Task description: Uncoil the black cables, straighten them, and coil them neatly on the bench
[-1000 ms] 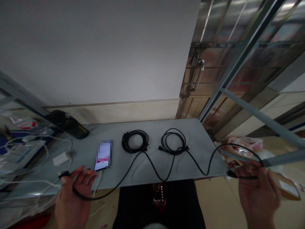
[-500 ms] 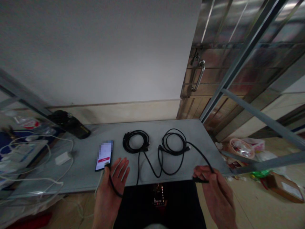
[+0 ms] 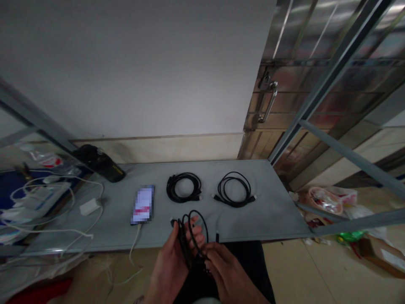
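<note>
We hold our left hand (image 3: 175, 257) low at the near edge of the grey table (image 3: 272, 211), its fingers (image 3: 196, 232) stretched upward and loosely spread, with the loops of a black cable (image 3: 193, 234) threaded over and between them, so the hand is open rather than clenched yet carries the coil. Just to the right of it, touching at the fingertips, our right hand (image 3: 226, 270) closes its thumb and fingers in a pinch on the lower part of the same cable, where the strands gather below the loops. One short black end (image 3: 217, 237) of the cable stands up just above the right hand, and another end pokes out to the left of the left hand's fingertips. Beyond both hands, farther up the table, lie two more coiled black cables: one coil (image 3: 184, 188) straight ahead of the left hand and a second coil (image 3: 234, 190) ahead of the right hand, the two apart from each other and from the cable we hold. Left of the left hand and a little ahead lies a phone (image 3: 143, 204) with its screen lit, a white lead (image 3: 134, 245) running from its near end over the table edge. Far to the left sits a tangle of white wires (image 3: 47, 198), and a dark object (image 3: 99, 162) rests at the back by the wall.
</note>
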The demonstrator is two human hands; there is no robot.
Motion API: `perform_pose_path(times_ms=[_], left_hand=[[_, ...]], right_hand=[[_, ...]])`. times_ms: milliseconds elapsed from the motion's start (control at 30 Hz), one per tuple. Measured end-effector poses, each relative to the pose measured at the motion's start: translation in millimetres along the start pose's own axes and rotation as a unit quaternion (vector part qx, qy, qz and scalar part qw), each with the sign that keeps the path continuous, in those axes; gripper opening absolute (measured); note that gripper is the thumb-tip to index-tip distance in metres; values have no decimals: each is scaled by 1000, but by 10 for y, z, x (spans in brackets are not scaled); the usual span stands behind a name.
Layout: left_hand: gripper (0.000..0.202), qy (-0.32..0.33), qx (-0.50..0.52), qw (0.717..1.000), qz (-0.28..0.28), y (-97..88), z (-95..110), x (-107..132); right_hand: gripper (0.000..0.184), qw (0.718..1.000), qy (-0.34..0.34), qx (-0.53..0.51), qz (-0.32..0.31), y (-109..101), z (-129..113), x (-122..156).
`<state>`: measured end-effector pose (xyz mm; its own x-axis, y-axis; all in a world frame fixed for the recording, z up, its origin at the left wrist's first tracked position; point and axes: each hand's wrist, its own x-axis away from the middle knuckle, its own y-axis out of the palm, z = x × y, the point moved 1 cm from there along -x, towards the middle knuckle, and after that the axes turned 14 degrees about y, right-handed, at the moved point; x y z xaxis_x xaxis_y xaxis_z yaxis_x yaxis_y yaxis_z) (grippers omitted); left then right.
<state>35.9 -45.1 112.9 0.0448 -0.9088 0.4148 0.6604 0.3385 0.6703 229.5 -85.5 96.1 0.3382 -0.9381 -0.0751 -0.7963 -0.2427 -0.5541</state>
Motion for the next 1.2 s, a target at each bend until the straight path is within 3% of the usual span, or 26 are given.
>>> perform_pose_path(times_ms=[67,200,300,467,567,667,767,833,900,967,1033,1100,1133,1200], left_hand=[[36,-11,32,999,-18,91,-29,45],[35,-48,105,987,-111,171,-9,79],[33,-86,117,978,-152,109,64,68],[40,-97,32,978,-181,-47,264,4],[48,-47,-94,980,-169,-110,417,-154],[51,90,-222,962,-134,-149,577,-509],[56,238,-340,904,-104,-184,741,-1019],[56,330,-452,826,-64,-207,845,-1360],[51,374,-490,787,-23,-235,909,-1626],[50,411,-509,756,21,-279,907,-1769],[60,469,-545,694,47,-346,828,-1788],[62,527,-601,602,5,-427,685,-1733],[55,535,-622,570,-55,-472,598,-1701],[42,518,-643,535,-177,-564,433,-1654]], right_hand=[[41,1000,16,13,1,109,61,26],[42,999,41,-5,-19,300,171,93],[43,999,0,-3,-51,480,240,102],[25,994,-43,96,-39,622,223,-20],[18,982,-66,175,-13,500,147,-242],[8,965,-96,246,-4,354,130,-639],[18,952,-117,282,21,302,193,-1167],[23,947,-114,299,31,316,255,-1517],[27,945,-98,310,27,343,317,-1807],[33,947,-76,311,21,364,380,-2001],[41,951,-58,302,18,383,447,-2098],[46,957,-53,285,23,408,516,-2120],[46,960,-53,275,27,422,550,-2114],[41,964,-49,258,35,448,617,-2082]])
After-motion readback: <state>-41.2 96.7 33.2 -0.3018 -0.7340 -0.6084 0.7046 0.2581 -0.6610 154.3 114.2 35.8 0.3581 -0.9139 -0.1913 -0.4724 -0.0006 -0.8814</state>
